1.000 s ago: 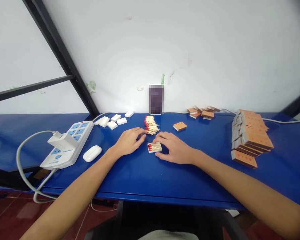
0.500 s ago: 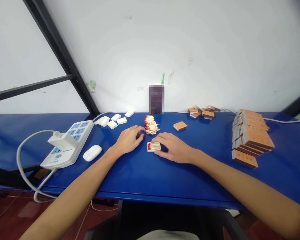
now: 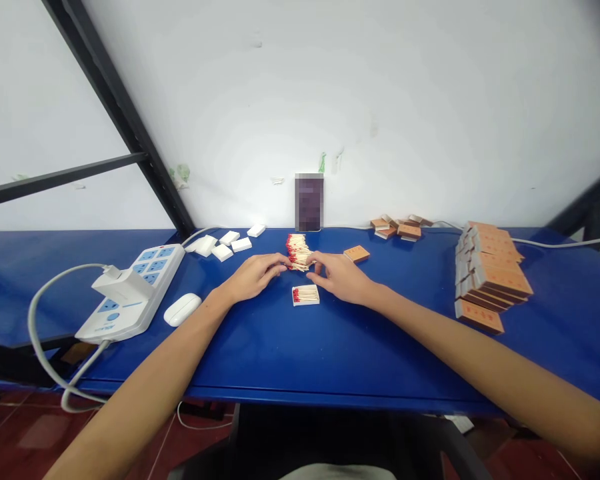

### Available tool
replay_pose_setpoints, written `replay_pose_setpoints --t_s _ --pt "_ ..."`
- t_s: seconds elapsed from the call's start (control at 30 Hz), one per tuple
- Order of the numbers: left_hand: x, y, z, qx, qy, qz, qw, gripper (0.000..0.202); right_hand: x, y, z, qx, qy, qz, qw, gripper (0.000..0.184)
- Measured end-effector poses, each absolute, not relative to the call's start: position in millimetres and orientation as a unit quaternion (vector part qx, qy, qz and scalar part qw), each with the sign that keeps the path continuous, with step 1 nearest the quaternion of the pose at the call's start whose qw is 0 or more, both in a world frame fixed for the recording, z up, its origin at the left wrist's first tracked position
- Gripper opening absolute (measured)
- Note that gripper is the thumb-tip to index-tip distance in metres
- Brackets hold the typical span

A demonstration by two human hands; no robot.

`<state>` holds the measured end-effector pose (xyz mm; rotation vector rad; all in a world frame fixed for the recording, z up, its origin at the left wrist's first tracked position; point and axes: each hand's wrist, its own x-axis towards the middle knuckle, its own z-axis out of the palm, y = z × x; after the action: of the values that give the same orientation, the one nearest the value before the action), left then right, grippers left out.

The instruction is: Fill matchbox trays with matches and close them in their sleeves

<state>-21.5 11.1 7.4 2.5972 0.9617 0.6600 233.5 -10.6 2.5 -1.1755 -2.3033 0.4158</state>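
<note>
Table: I work over a blue table (image 3: 280,350); its back edge meets the wall, its front edge faces the wearer.
Match pile: loose red-tipped matches (image 3: 297,248) lie near the middle of the back edge, heads to the left.
Match tray: a small white tray (image 3: 306,305), partly filled with matches, sits just in front of the pile, apart from both hands.
Left hand: half-curled (image 3: 254,277), thumb and forefinger close together at the red heads; I cannot tell whether a match is pinched.
Right hand: arched (image 3: 343,277), a narrow gap between thumb and forefinger at the pile's stick end; I cannot tell whether it has hold of any matches.
Front clearance: bare blue surface runs from the tray to the front edge, between the forearms.
Left limit: a power strip (image 3: 153,267) and a white case (image 3: 183,310) bound the left side; white box pieces (image 3: 223,253) lie toward the back edge.
Right limit: stacked matchboxes (image 3: 503,270) stand toward the right end; a single matchbox (image 3: 357,253) lies just behind the right hand.
Change, last half-second: the right hand has left the tray for the pile; the left stays beside the heads.
</note>
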Motion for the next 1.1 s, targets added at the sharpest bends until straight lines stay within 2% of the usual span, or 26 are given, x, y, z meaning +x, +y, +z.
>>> replay_pose_setpoints --t_s 0.3,0.5,0.7,1.1 --pt "-22.8 12.4 4.0 0.887 0.345 0.265 0.156 0.027 214.0 5.7 10.9 -0.429 -0.876 0.084 0.205 0.009" --pt "-21.7 15.5 0.8 0.900 0.364 0.225 0.085 0.030 207.6 9.3 11.0 -0.478 -0.861 0.058 0.163 0.011" --pt "-14.6 18.8 -0.7 0.894 0.409 0.179 0.034 0.025 206.0 8.3 8.7 -0.479 -0.856 0.068 0.184 0.008" --pt "-15.1 0.4 13.7 0.884 0.408 0.213 0.081 0.017 227.5 -8.8 8.4 -0.473 -0.833 0.106 0.268 0.014"
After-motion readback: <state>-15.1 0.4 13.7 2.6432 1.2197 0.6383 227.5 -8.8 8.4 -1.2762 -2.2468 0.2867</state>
